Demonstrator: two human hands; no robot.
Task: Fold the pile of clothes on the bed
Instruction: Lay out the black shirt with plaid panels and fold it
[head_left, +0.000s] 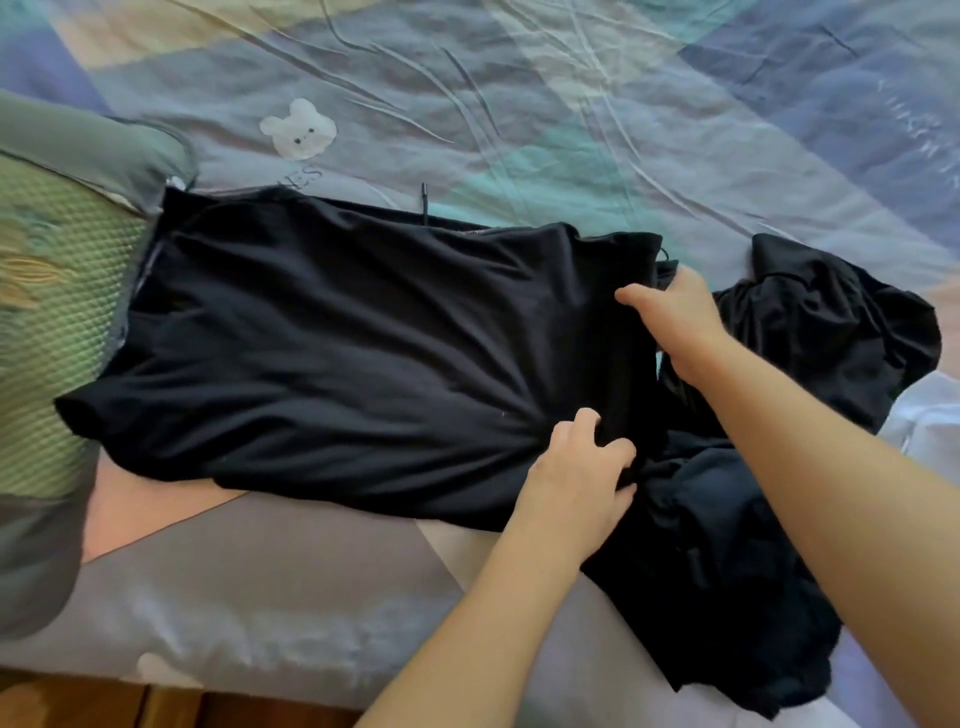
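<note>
A black garment (353, 338) lies spread flat across the bed, its left end against a pillow. My left hand (576, 473) pinches the cloth at the garment's near right edge. My right hand (675, 317) grips the far right edge, thumb on top and fingers under the fabric. To the right, more black clothes lie crumpled: one heap (831, 322) beyond my right forearm and another (717, 582) draped toward the bed's near edge. Where the flat garment ends and the heaps begin is hard to tell.
The bed has a pastel patchwork cover (519, 104) with a white bear print (298, 130). A green quilted pillow (47, 322) and a grey-green pillow (93, 140) sit at the left. White cloth (924, 415) shows at the right edge. Wooden floor (104, 701) lies below.
</note>
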